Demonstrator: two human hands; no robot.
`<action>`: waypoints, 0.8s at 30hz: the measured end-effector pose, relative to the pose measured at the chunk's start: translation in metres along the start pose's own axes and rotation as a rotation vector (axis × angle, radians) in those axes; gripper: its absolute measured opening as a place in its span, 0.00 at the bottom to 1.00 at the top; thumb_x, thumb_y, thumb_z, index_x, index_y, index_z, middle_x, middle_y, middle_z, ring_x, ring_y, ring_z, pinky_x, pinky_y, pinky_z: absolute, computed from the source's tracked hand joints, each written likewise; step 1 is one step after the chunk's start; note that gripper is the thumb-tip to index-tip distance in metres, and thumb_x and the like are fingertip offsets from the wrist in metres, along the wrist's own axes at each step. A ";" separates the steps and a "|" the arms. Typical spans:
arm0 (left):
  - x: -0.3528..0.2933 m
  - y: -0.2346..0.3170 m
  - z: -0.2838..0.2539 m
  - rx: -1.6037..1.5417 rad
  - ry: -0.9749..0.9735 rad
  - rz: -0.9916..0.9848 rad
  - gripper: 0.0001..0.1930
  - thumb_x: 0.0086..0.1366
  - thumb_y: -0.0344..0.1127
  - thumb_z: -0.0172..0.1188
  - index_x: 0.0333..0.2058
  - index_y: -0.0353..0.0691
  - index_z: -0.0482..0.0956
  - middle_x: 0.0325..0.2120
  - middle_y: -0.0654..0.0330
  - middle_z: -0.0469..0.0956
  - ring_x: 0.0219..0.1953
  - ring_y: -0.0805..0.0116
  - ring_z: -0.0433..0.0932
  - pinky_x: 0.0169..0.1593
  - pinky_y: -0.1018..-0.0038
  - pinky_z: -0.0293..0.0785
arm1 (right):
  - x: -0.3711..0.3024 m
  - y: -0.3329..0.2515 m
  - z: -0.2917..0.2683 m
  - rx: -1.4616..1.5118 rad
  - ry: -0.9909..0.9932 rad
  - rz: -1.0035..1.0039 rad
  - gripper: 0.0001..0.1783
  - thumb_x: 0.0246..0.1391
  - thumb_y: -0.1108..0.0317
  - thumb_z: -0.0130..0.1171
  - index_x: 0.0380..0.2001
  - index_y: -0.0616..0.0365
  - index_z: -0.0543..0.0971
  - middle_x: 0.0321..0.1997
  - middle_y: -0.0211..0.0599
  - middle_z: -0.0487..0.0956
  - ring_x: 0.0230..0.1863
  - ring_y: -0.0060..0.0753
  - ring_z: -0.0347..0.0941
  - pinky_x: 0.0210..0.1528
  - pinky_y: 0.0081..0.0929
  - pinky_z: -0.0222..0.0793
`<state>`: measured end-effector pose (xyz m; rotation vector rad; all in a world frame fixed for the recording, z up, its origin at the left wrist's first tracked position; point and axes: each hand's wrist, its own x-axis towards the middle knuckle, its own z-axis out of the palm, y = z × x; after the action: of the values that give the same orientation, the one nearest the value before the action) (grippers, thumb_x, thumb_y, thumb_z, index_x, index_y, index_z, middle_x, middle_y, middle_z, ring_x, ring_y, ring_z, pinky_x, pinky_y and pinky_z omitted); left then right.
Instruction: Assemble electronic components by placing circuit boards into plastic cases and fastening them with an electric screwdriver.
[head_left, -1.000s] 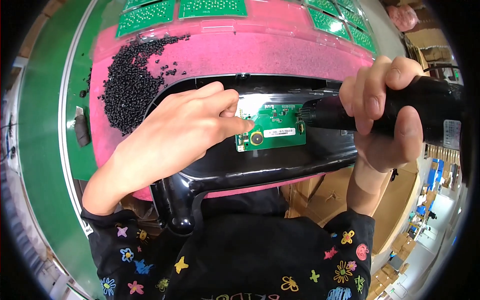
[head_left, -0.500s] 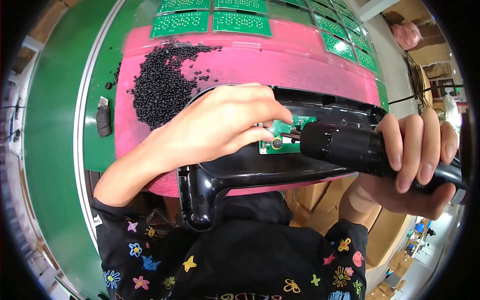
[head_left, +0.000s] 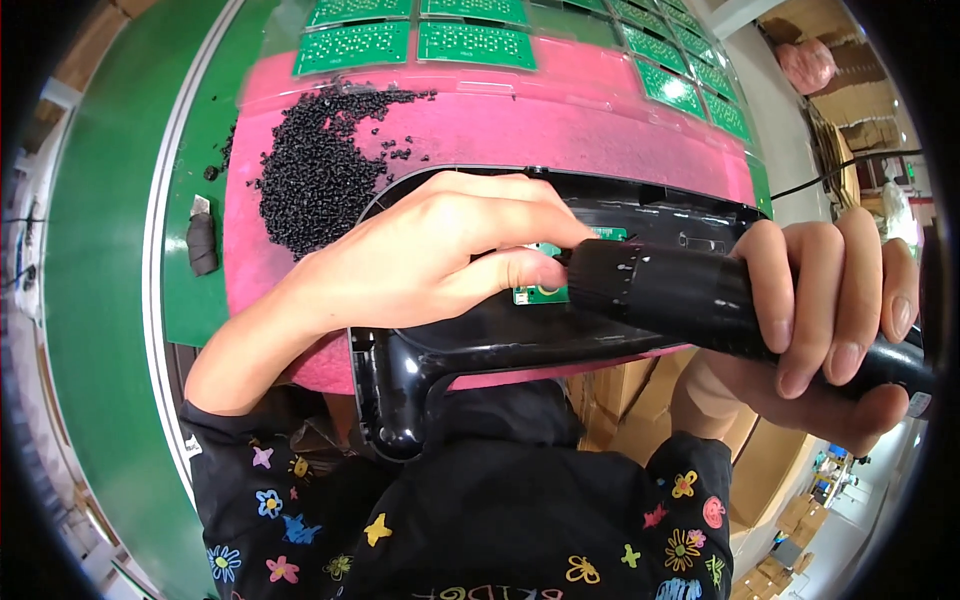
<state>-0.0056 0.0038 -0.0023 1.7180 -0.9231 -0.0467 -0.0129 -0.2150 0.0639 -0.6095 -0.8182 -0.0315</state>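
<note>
Holding black screwdriver (head_left: 665,290) with right hand (head_left: 815,305) around thick body; probably heavy, stiff. Having left hand (head_left: 430,250) near its nose (head_left: 592,275), with fingers (head_left: 535,268) narrow; cannot tell whether pinching anything. Should take green board (head_left: 529,297), inside shell (head_left: 500,332), by edges: likely light, fragile.

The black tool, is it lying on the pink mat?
No, the right hand grips the black tool, its front end hiding part of the green circuit board.

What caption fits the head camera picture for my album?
Right hand holding a black tool over a green circuit board, left hand at the tool's front.
</note>
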 end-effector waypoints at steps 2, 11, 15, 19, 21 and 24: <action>-0.002 -0.001 0.000 -0.040 -0.018 0.013 0.12 0.56 0.23 0.62 0.40 0.29 0.81 0.35 0.50 0.82 0.42 0.54 0.81 0.47 0.63 0.77 | 0.003 -0.003 -0.002 -0.091 -0.065 0.057 0.20 0.46 0.65 0.69 0.38 0.53 0.69 0.29 0.26 0.72 0.22 0.18 0.69 0.35 0.22 0.65; 0.002 -0.003 0.001 0.357 0.337 0.151 0.08 0.54 0.14 0.61 0.32 0.31 0.80 0.27 0.54 0.81 0.29 0.63 0.82 0.34 0.74 0.78 | 0.003 -0.005 -0.005 -0.387 -0.103 0.172 0.21 0.51 0.57 0.66 0.42 0.51 0.69 0.30 0.24 0.71 0.22 0.16 0.67 0.33 0.21 0.64; -0.001 -0.003 0.001 0.377 0.299 0.012 0.05 0.58 0.19 0.61 0.34 0.31 0.79 0.27 0.54 0.79 0.30 0.61 0.81 0.34 0.72 0.76 | -0.002 0.003 -0.012 -0.508 -0.068 0.279 0.20 0.53 0.54 0.62 0.43 0.51 0.70 0.29 0.25 0.70 0.20 0.15 0.64 0.30 0.20 0.60; -0.003 -0.003 0.003 0.361 0.263 -0.034 0.05 0.59 0.22 0.62 0.35 0.33 0.79 0.28 0.54 0.78 0.30 0.58 0.80 0.33 0.69 0.74 | -0.005 0.015 -0.014 -0.503 -0.026 0.262 0.20 0.53 0.54 0.61 0.43 0.52 0.69 0.29 0.26 0.69 0.20 0.17 0.63 0.29 0.21 0.60; -0.004 -0.006 0.003 0.358 0.263 -0.023 0.05 0.59 0.22 0.62 0.35 0.33 0.79 0.27 0.54 0.78 0.30 0.58 0.79 0.33 0.69 0.74 | -0.007 0.017 -0.005 -0.553 0.129 0.318 0.20 0.53 0.55 0.60 0.42 0.52 0.69 0.28 0.27 0.69 0.20 0.18 0.63 0.29 0.22 0.60; -0.005 -0.009 0.004 0.369 0.247 0.001 0.05 0.58 0.22 0.62 0.35 0.33 0.79 0.27 0.53 0.77 0.29 0.56 0.79 0.33 0.67 0.74 | -0.006 0.022 -0.002 -0.592 0.135 0.322 0.19 0.51 0.55 0.60 0.41 0.52 0.68 0.28 0.27 0.69 0.20 0.18 0.62 0.28 0.23 0.61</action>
<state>-0.0062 0.0040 -0.0131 2.0073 -0.7805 0.3487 -0.0101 -0.1991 0.0478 -1.2792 -0.5663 -0.0201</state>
